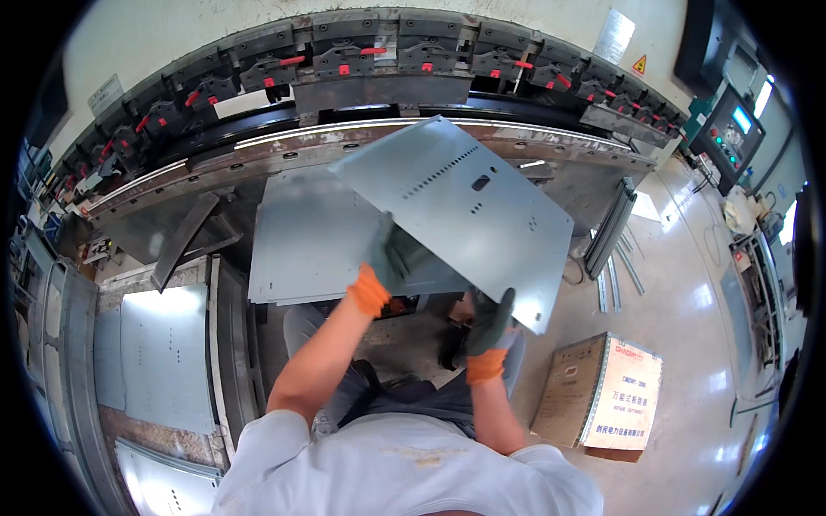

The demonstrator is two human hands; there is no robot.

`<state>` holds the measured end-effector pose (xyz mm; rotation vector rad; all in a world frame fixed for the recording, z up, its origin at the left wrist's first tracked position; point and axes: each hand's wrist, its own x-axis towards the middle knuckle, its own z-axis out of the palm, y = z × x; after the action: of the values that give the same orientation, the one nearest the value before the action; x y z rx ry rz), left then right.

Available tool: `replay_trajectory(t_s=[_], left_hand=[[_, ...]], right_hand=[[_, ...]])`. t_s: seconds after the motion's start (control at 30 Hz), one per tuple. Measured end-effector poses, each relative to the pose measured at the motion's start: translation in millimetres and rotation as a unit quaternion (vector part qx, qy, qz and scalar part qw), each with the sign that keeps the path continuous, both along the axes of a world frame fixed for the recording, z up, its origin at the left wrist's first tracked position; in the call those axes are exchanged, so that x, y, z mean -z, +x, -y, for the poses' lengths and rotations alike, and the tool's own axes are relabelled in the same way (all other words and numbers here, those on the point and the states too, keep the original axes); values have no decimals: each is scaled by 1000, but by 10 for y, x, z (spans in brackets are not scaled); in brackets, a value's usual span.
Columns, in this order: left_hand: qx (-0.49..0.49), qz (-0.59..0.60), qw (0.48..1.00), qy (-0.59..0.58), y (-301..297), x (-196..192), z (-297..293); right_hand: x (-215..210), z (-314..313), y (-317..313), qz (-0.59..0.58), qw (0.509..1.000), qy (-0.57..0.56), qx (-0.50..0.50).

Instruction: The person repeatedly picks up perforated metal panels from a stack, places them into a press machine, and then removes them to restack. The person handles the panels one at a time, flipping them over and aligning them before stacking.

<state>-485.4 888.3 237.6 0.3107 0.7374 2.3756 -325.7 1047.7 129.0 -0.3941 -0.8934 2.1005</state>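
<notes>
A flat grey sheet metal panel (508, 215) is held tilted in front of me, pierced by a row of small holes and an oblong slot. My left hand (390, 256), in a dark glove with an orange cuff, grips its near left edge; part of the fingers is hidden. My right hand (490, 325), gloved alike, is closed on the near corner with the thumb up along the edge. Beneath and to the left lies a stack of plain grey sheets (305, 228). The panel's far corner reaches over the bed of a press brake (344, 131); whether it touches cannot be seen.
Clamps with red levers (344, 62) line the press above. Punched sheets (165, 353) lie on a rack at the left. To the right stand a cardboard-and-wood box (624, 391), upright metal strips (611, 228) and a lit control panel (731, 133).
</notes>
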Motion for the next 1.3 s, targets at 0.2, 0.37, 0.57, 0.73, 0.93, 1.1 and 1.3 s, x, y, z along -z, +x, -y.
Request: replay_trajectory(t_s=[0.2,0.37,0.57,0.73,0.93,1.1,1.3], left_hand=[[32,-56,998,-6,-885,88,224],[-76,-62,993,-66,-802,195,439],[-182,-44,982,-11,-156,491,1162],[-240,-9,971,18,-263,637,1402],[-222,53,972,57,-527,896,1311],[-208,31,978,1,-676,947,1300],[-180,60,982,-18,-793,892,1265]], right_hand=[[-313,-367,71,-80,996,-19,-35],[-465,-290,135,-95,994,35,-29],[-356,-440,-200,-87,985,22,-147],[-260,-494,-941,-82,957,-37,-275],[-216,-662,-1406,-55,941,-19,-334],[-112,-848,-1589,-20,943,-23,-331],[-104,-915,-1677,7,954,-8,-301]])
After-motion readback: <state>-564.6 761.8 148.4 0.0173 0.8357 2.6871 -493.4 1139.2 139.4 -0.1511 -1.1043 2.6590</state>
